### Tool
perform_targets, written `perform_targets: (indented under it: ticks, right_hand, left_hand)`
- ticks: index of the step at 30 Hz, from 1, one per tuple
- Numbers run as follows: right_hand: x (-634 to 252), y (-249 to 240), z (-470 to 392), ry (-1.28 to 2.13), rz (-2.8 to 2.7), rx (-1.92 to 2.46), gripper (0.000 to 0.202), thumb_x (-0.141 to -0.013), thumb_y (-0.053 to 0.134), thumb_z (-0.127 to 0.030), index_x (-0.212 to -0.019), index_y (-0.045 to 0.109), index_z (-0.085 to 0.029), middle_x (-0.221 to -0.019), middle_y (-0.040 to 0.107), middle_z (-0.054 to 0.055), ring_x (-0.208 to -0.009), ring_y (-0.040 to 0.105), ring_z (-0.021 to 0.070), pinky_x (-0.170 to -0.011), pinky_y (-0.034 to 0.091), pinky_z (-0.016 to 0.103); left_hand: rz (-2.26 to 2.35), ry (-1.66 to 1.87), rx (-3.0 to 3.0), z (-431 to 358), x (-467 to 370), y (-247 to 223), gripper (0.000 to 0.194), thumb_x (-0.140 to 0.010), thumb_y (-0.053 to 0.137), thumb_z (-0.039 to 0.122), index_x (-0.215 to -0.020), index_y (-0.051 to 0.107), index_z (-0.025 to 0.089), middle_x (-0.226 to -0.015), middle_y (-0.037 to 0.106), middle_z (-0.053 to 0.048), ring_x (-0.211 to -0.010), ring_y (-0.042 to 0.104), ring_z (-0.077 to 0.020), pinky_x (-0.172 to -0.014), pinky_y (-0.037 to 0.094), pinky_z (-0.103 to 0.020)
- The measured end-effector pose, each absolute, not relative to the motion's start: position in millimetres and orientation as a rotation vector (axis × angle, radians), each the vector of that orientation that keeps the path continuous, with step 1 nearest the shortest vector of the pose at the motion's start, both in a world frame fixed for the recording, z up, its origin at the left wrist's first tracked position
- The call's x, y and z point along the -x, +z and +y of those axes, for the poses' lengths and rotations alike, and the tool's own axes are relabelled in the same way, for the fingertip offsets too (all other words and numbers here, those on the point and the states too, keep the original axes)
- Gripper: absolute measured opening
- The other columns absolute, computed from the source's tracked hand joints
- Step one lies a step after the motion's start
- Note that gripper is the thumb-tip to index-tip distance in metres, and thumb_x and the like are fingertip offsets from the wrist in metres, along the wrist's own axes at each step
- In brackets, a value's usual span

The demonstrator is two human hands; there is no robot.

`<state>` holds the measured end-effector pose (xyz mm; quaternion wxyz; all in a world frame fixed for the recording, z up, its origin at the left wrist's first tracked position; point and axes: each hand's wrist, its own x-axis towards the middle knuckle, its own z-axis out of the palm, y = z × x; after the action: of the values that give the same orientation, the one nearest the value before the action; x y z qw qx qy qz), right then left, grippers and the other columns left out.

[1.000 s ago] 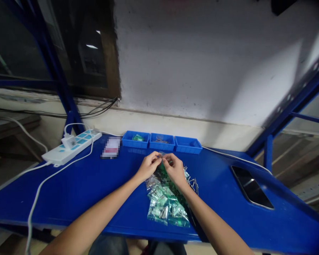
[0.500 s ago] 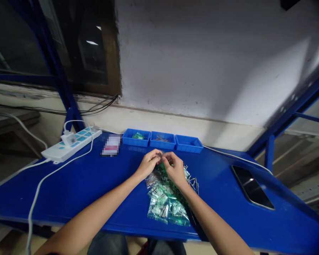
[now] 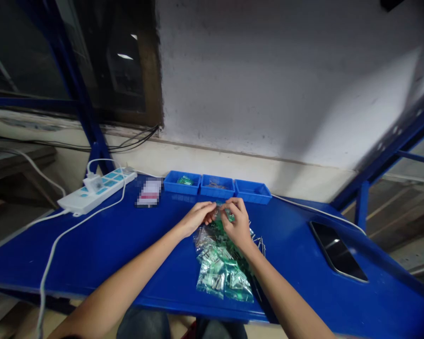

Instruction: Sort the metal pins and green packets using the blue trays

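My left hand (image 3: 197, 218) and my right hand (image 3: 238, 225) meet above a pile on the blue table. Between their fingertips is a small clear plastic bag (image 3: 217, 213), pinched from both sides; its contents are too small to make out. Just below lie several green-tinted plastic bags (image 3: 212, 268) with small metal pieces inside. A clear bag with brownish contents (image 3: 202, 238) rests at the pile's left side. Loose metal pins (image 3: 260, 245) stick out to the right of my right wrist, partly hidden by it.
Three blue bins stand along the back: the left bin (image 3: 181, 189) has green bags, the middle bin (image 3: 217, 192) brownish pieces, and beside it is the right bin (image 3: 253, 197). A power strip (image 3: 79, 202) with a white cable lies left. A phone (image 3: 337, 252) lies right.
My fingertips have moved slightly apart, and more of the clear bag shows between them. My right hand has turned and shifted a little to the right. The camera view has shifted slightly.
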<state>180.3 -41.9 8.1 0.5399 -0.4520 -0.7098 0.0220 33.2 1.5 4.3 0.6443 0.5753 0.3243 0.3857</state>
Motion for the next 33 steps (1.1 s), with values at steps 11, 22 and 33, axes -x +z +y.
perform_targets:
  ticks: [11,22,33]
  right_hand:
    - [-182,7,-42,0.250,-1.693,1.163,0.031,-0.067,0.051,-0.014,-0.092,0.066,-0.022,-0.109,0.039,0.007,-0.109,0.044,0.0251,-0.096,0.037,0.043]
    - [-176,1,-35,0.486,-1.436,1.221,0.030,-0.077,0.058,-0.035,-0.101,0.052,-0.018,-0.075,0.056,0.000,-0.065,0.053,0.0141,-0.058,0.041,0.025]
    - [-174,4,-38,0.542,-1.471,1.280,0.014,-0.077,0.057,-0.030,-0.074,0.059,-0.017,-0.062,0.059,-0.001,-0.055,0.051,0.0126,-0.053,0.038,0.024]
  left_hand:
    - [0.835,1.239,-1.616,3,-31,0,0.016,-0.077,0.059,0.029,-0.084,0.056,0.015,-0.078,0.062,-0.002,-0.075,0.060,-0.0152,-0.067,0.044,-0.024]
    - [0.804,1.223,-1.712,-1,-35,-4,0.017,-0.081,0.055,0.029,-0.092,0.056,0.016,-0.068,0.059,0.001,-0.064,0.059,-0.0129,-0.060,0.046,-0.023]
    - [0.887,1.219,-1.822,-1,-35,-2,0.017,-0.078,0.056,0.024,-0.088,0.064,0.013,-0.076,0.067,-0.005,-0.067,0.061,-0.0148,-0.063,0.047,-0.024]
